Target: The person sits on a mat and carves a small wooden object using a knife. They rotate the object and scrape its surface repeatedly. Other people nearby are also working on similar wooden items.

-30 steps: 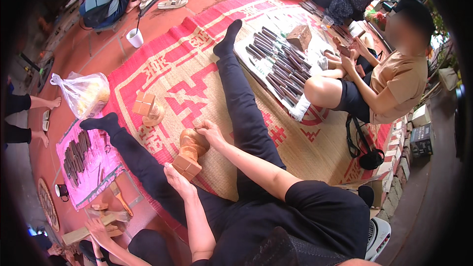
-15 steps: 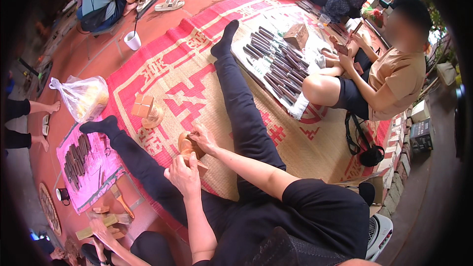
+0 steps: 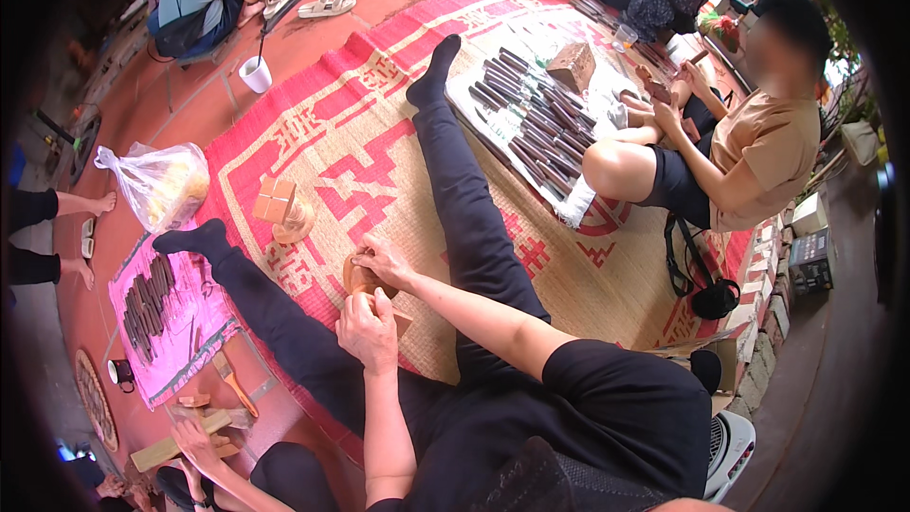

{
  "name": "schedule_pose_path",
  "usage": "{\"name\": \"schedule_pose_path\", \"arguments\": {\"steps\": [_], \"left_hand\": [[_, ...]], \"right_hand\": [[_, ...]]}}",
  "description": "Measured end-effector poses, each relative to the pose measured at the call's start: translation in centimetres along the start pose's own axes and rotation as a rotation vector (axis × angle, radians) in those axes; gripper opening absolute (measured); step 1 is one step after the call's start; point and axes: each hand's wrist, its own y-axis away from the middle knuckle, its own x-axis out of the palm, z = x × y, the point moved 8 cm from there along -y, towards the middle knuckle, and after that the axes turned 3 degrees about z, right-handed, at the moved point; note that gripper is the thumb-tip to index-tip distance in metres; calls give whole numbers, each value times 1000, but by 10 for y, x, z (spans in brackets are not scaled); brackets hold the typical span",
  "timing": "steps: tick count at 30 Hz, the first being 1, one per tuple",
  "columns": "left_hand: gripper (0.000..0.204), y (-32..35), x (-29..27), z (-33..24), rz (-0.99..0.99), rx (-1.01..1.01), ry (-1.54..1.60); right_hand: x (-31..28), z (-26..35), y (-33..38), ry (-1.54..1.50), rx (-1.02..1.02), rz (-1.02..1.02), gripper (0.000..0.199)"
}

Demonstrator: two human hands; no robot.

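Note:
Between my outstretched legs I have a light brown carved wooden piece (image 3: 356,278), rounded at its far end, with a squarer part partly covered by my hands. My left hand (image 3: 368,330) is closed at its near end, thumb raised, fingers curled in. My right hand (image 3: 385,264) grips the far right side, its fingers bent over the wood. Whether a small tool is in either hand cannot be made out. Just beyond, on the woven mat (image 3: 379,147), stands another carved wooden piece (image 3: 294,223) with a block-shaped part (image 3: 274,199) beside it.
Many dark-handled carving tools (image 3: 536,118) lie on a white cloth at right, beside a seated co-worker (image 3: 768,133). More tools (image 3: 149,308) rest on pink cloth at left, near a plastic bag (image 3: 156,185) and a brush (image 3: 234,382). Another person's hand (image 3: 194,444) holds a wooden strip (image 3: 156,456).
My left hand has shifted slightly right and its fingers have curled in closer. The wooden piece has turned a little and is more covered. At lower left, the other person's wooden strip has moved left.

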Motion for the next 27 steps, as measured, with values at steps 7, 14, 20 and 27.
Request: {"name": "schedule_pose_path", "arguments": {"steps": [7,14,20,27], "left_hand": [[27,0,0,-1,-6,11,-34],[25,-1,-1,-9,-7,111,-25],[26,-3,3,-5,-34,105,-65],[26,-6,7,-15,-25,181,-98]], "right_hand": [[6,1,-10,117,71,68,24],[-13,-26,-19,49,251,-199,25],[-3,3,-20,-10,145,-34,25],[-14,-15,-31,112,241,-193,26]]}}
